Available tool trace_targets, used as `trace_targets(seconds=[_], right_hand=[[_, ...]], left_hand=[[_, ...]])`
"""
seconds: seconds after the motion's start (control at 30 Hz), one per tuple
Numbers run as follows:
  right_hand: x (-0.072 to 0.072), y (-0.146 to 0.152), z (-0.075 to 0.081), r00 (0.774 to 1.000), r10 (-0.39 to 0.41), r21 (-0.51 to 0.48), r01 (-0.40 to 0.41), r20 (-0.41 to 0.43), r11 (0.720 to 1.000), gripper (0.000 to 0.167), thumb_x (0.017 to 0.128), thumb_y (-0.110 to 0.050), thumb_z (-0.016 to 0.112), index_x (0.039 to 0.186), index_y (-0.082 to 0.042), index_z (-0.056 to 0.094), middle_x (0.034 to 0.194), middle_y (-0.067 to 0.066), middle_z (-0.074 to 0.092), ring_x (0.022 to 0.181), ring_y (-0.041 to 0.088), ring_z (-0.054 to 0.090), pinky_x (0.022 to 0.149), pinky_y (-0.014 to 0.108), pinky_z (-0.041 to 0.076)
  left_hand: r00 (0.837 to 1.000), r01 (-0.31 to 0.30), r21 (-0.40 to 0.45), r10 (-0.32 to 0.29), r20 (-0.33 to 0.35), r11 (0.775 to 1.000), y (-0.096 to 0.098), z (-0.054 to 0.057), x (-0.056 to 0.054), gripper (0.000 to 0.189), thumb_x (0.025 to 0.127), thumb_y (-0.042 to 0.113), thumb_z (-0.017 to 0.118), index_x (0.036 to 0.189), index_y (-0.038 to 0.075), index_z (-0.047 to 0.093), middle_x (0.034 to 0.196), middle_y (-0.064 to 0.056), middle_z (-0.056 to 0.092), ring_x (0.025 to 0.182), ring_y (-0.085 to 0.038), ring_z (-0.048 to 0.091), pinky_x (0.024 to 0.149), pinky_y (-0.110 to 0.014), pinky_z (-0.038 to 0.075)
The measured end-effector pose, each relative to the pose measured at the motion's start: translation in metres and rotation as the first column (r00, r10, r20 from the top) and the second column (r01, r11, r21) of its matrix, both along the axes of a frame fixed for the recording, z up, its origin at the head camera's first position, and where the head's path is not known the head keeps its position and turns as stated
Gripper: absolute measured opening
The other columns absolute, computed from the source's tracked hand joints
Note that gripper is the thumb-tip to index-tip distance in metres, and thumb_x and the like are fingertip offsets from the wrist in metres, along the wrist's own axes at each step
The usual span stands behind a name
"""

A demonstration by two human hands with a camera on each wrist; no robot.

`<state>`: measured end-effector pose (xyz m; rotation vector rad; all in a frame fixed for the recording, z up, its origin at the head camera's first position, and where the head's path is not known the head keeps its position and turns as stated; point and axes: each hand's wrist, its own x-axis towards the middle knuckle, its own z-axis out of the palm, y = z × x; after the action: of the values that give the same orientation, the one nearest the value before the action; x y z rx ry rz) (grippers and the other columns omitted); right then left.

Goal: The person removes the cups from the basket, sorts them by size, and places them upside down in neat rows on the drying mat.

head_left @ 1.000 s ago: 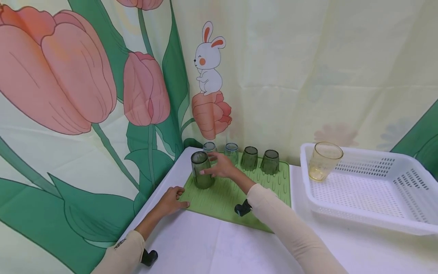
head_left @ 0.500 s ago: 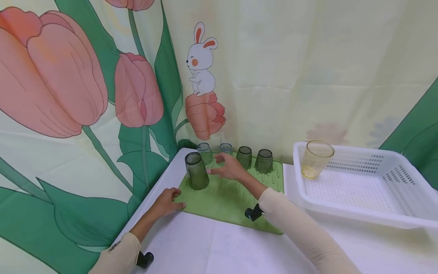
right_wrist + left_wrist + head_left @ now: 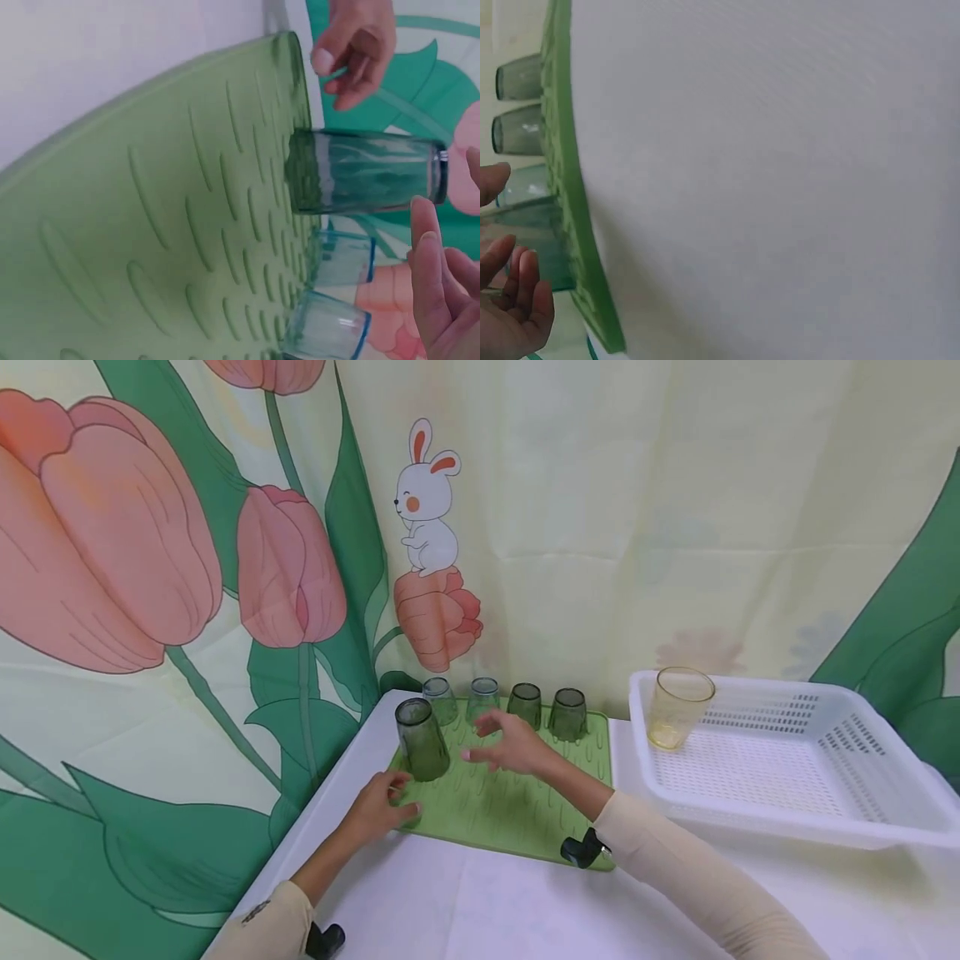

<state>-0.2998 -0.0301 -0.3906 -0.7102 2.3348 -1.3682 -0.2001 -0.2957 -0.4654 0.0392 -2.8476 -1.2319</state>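
Observation:
A tall dark green glass (image 3: pixel 423 739) stands on the left part of a green ridged mat (image 3: pixel 487 818), narrower end up. My right hand (image 3: pixel 517 745) hovers over the mat to the right of this glass, fingers spread, apart from it and holding nothing. My left hand (image 3: pixel 381 808) is at the mat's front left corner, its fingers loosely bent and nothing in them; whether they touch the mat I cannot tell. Behind the tall glass, along the mat's back edge, are two pale bluish glasses (image 3: pixel 328 325) and two short dark grey glasses (image 3: pixel 568 714).
To the right stands a white perforated plastic basket (image 3: pixel 750 827), with an amber glass (image 3: pixel 678 708) upright in its left end. A printed curtain (image 3: pixel 570 527) hangs behind and to the left. The white tabletop (image 3: pixel 487 910) extends in front of the mat.
My right hand has drawn back from the tall green glass, to the right and toward me. That glass stays standing. My left hand has shifted slightly at the mat's corner.

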Motion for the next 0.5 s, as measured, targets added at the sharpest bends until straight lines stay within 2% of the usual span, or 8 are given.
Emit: trace_targets(seconds=[0.2,0.3,0.4,0.5], right_hand=[[0.014,0.012,0.007,1.0,0.006,-0.005,-0.006,0.007,1.0,0.065,0.083,-0.037,0.082,0.137,-0.013,0.054,0.128,0.007,0.063,0.07,0.023,0.07,0.073,0.036,0.058],[0.02,0.022,0.006,1.0,0.007,-0.013,-0.007,0.011,1.0,0.066,0.083,-0.036,0.083,0.137,-0.011,0.054,0.128,0.009,0.063,0.069,0.023,0.07,0.076,0.041,0.059],[0.026,0.033,0.004,1.0,0.008,-0.006,-0.008,0.007,1.0,0.065,0.084,-0.034,0.082,0.137,-0.01,0.054,0.127,0.01,0.063,0.068,0.023,0.07,0.075,0.042,0.059],[0.032,0.045,0.003,1.0,0.015,-0.02,-0.015,-0.002,1.0,0.064,0.084,-0.031,0.083,0.136,-0.007,0.054,0.126,0.011,0.064,0.068,0.027,0.07,0.071,0.04,0.059]], left_hand=[[0.999,0.044,0.055,-0.044,0.005,0.998,0.015,0.012,0.0,0.05,0.085,0.02,0.081,0.128,0.005,0.061,0.122,-0.016,0.063,0.109,-0.029,0.062,0.088,-0.042,0.053],[0.996,0.094,0.087,-0.094,0.004,0.992,0.023,0.018,0.001,0.052,0.086,0.021,0.08,0.13,0.002,0.06,0.123,-0.018,0.063,0.109,-0.031,0.062,0.088,-0.042,0.053],[0.99,0.138,0.118,-0.139,-0.001,0.983,0.033,0.025,0.003,0.052,0.086,0.021,0.08,0.13,0.002,0.06,0.123,-0.02,0.062,0.109,-0.033,0.063,0.088,-0.041,0.053],[0.983,0.182,0.137,-0.182,-0.017,0.974,0.042,0.031,0.005,0.051,0.087,0.021,0.079,0.13,0.003,0.06,0.123,-0.021,0.062,0.109,-0.035,0.062,0.089,-0.04,0.053]])
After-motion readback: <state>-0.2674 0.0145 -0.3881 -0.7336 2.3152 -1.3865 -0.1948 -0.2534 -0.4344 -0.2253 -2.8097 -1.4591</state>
